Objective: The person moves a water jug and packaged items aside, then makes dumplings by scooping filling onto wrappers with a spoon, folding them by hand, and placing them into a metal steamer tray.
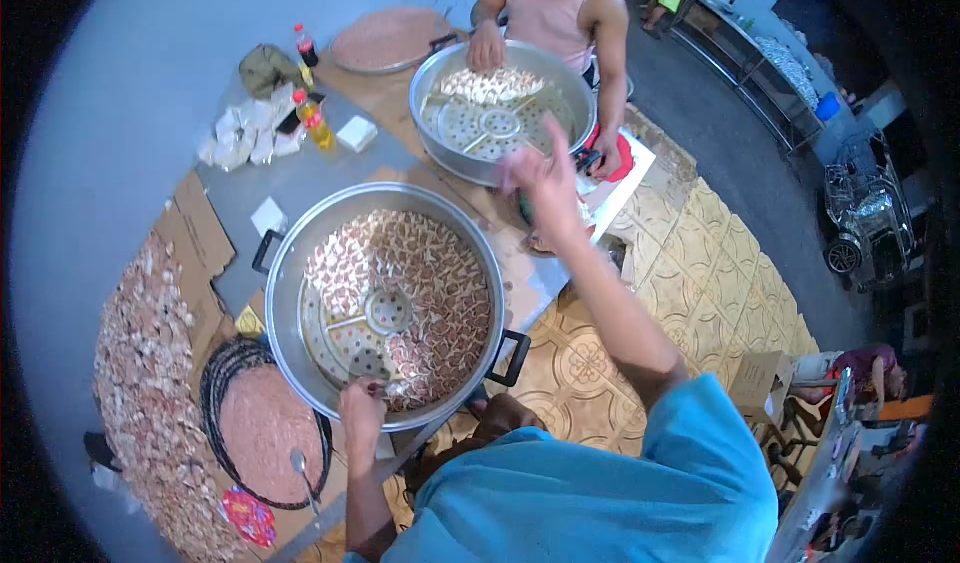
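Nearest the camera, the left hand (360, 418) rests on the near rim of the large steamer pot (290, 293), its fingers curled together at the edge, though whether they pinch one of the pieces cannot be told; the grip there looks meant to steady the hand over the perforated tray, which is packed with small folded dumplings (420, 283) laid in rings around the centre post, an arrangement that leaves only a bare wedge at the near left; just left of that hand lies a round tray of pinkish filling (265, 428) with a spoon (303, 475) on its near edge, kept within easy reach of the pot; further left a broad heap of loose dumplings (145, 383) covers the surface (330, 178); the right hand (545, 183) is raised beyond the pot, fingers loosely spread and empty, blurred in mid-air between the two pots; behind it a second steamer pot (505, 113), only partly filled, blocks the far side, where another person has a hand on its rim (487, 48); at the far left stand a yellow drink bottle (314, 120), white packets (245, 135) and another filling tray (385, 38).
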`<action>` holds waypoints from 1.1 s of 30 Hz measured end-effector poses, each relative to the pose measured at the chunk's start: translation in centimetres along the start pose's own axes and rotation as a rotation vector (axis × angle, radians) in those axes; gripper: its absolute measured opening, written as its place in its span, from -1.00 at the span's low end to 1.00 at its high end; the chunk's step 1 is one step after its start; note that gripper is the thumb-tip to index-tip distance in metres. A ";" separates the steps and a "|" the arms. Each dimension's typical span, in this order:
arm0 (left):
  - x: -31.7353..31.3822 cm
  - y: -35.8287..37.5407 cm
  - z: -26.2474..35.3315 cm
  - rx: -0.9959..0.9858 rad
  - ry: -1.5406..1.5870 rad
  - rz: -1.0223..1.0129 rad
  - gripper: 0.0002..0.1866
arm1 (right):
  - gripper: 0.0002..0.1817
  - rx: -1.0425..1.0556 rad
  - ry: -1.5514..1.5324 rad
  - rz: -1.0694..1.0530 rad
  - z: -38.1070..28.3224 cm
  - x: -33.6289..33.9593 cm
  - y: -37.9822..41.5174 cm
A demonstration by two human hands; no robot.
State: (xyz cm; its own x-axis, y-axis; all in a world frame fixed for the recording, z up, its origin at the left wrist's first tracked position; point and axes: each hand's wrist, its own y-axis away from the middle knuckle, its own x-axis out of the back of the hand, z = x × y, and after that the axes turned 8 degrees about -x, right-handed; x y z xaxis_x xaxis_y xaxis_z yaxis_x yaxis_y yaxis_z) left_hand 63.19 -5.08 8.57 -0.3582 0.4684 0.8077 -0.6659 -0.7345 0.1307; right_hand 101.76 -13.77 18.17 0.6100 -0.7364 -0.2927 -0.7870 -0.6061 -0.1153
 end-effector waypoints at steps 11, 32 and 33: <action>-1.2 -0.1 -1.5 0.020 0.163 0.260 -0.83 | -0.20 0.088 -0.030 -0.074 -3.3 -3.3 -0.6; 13.5 18.1 -27.7 0.134 0.141 0.925 -0.75 | -0.64 -0.072 0.863 -0.164 10.9 -11.7 27.8; 14.2 21.1 -34.3 0.258 0.162 0.948 -0.71 | -0.63 -0.065 0.785 -0.167 11.7 -11.7 28.1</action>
State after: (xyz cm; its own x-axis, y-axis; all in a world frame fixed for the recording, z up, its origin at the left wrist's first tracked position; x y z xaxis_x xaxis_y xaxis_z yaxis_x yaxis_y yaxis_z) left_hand 21.58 2.94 3.09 -0.7664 -0.3203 0.5568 0.0978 -0.9149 -0.3917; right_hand 71.45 -18.65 7.21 0.6255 -0.6163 0.4785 -0.6875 -0.7253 -0.0356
